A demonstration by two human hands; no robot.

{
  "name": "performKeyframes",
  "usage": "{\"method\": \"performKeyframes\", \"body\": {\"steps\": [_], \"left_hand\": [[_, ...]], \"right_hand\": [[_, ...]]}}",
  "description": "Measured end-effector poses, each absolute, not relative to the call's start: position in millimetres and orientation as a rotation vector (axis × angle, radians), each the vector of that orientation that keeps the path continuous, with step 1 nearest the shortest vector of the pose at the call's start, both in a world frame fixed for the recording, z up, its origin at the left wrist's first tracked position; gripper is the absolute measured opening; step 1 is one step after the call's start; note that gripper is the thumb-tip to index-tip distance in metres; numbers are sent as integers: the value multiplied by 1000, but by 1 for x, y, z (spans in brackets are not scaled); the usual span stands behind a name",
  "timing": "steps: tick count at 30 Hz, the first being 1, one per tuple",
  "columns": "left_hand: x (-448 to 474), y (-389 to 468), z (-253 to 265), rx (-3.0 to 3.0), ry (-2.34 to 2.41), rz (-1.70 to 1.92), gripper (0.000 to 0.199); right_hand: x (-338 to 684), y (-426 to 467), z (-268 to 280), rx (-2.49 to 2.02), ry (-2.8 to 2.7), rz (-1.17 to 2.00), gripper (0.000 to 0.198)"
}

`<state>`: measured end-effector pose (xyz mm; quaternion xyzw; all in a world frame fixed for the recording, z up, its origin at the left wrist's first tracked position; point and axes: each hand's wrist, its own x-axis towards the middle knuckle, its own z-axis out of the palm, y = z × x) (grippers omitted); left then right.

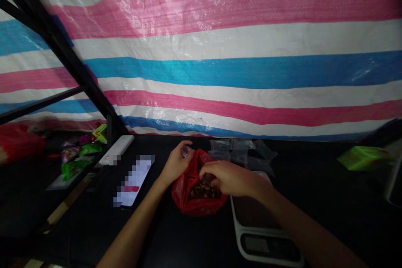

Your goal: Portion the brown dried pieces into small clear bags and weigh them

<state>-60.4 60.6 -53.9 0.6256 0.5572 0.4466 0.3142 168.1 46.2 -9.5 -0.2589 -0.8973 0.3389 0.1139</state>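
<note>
Red bag (201, 207) sits on tabletop (166, 234), mouth up, dark pieces (202, 190) inside. Right hand (230, 178), nearer those pieces, dips in from the right, fingers curled, grip too dim to tell; left hand (176, 164) pinches clear plastic (187, 151) at the far-left rim.

Right fingers (210, 167) curled downward

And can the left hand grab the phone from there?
Probably yes: nothing seems to stand between the left hand and the phone, beside the left forearm. The hand is at the red bag, so it would need to leave that first.
</note>
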Motion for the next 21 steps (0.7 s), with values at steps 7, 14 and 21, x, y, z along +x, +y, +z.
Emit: {"method": "performKeyframes", "body": {"steps": [7,14,21], "left_hand": [[-63,48,-26,1837,1308,1256,52],[-45,33,-22,1810,1068,1097,58],[-30,28,-23,1690,887,1218,64]], "right_hand": [[183,56,21,-735,-2261,1219,34],[172,43,34,-790,-2171,769,38],[157,35,25,-645,-2285,408,54]]}}
